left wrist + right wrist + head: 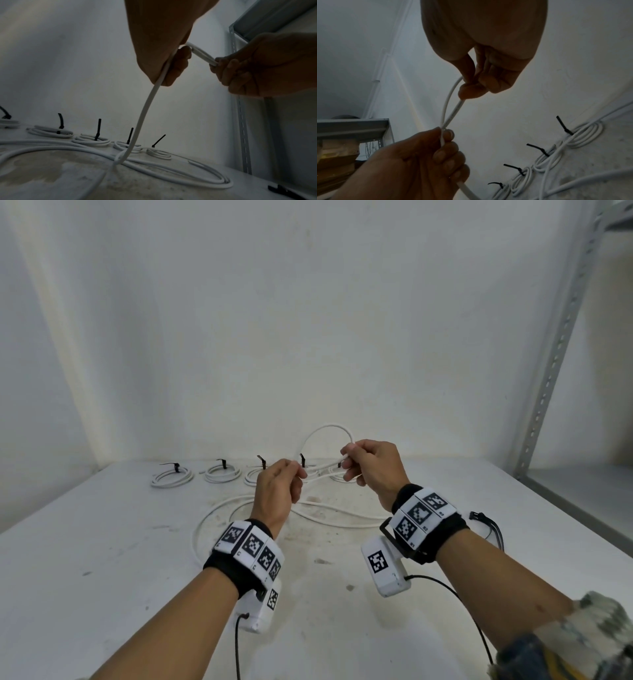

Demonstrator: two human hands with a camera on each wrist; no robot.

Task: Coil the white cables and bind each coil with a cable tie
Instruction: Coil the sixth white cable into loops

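A long white cable (330, 426) is held above the white table (102, 577) by both hands. My right hand (347, 463) pinches a small upright loop of it near one end. My left hand (298, 474) pinches the same cable just to the left. In the left wrist view the cable (145, 108) hangs from my left hand (178, 63) down to loose turns on the table. The right wrist view shows two strands of the cable (454, 113) running from my right hand (471, 86) to my left hand (443, 135).
Several bound coils (51, 132) with black ties sticking up stand in a row along the back wall, also seen in the head view (170, 479). Spare black cable ties (488, 523) lie at the right of the table. A grey perforated shelf upright (561, 337) rises on the right.
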